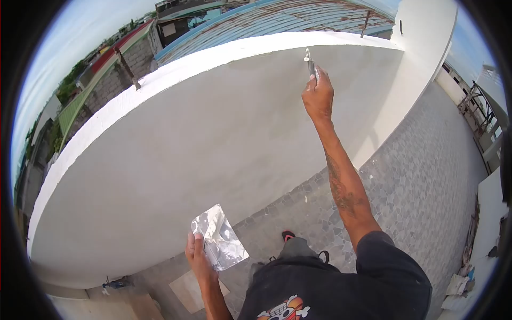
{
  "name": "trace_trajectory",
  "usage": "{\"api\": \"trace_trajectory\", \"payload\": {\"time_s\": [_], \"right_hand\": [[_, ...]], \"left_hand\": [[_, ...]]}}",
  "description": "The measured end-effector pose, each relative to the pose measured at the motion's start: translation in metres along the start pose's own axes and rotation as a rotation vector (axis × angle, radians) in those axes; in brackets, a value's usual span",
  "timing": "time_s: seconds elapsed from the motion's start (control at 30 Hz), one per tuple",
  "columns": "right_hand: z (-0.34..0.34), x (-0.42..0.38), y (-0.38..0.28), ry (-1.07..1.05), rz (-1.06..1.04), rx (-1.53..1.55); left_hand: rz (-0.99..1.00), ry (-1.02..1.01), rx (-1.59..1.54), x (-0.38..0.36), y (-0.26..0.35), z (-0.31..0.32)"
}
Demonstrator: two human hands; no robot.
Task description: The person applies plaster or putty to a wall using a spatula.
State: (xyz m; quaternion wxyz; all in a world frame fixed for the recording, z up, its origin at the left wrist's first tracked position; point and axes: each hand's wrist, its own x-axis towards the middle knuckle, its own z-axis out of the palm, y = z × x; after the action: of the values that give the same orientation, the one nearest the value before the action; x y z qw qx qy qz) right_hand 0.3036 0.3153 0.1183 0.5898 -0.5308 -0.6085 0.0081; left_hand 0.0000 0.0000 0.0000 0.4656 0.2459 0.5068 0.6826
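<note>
My right hand is closed round the handle of a small putty knife, held up near the top edge of a grey plastered wall. White paste shows on the knife's tip, which is close to the wall; whether it touches cannot be told. Lower down, my left hand grips a shiny, flat metal-looking sheet by its left side, with fingers over its face. The sheet is tilted and carries a whitish patch. The wall's top ledge is bright white.
A white pillar joins the wall at the right. Rusty rods stick up from the ledge. Beyond lie corrugated roofs. The floor is stone-patterned tile, with a pale board lying on it at the lower left.
</note>
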Motion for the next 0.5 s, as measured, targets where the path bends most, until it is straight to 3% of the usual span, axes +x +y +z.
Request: {"api": "trace_trajectory", "payload": {"time_s": [0.3, 0.5], "right_hand": [[0.04, 0.042, 0.026, 0.194, -0.294, -0.16], [0.05, -0.007, 0.003, 0.209, -0.604, -0.274]], "left_hand": [[-0.036, 0.015, -0.017, 0.015, -0.009, 0.032], [-0.024, -0.056, -0.033, 0.026, -0.016, 0.036]]}}
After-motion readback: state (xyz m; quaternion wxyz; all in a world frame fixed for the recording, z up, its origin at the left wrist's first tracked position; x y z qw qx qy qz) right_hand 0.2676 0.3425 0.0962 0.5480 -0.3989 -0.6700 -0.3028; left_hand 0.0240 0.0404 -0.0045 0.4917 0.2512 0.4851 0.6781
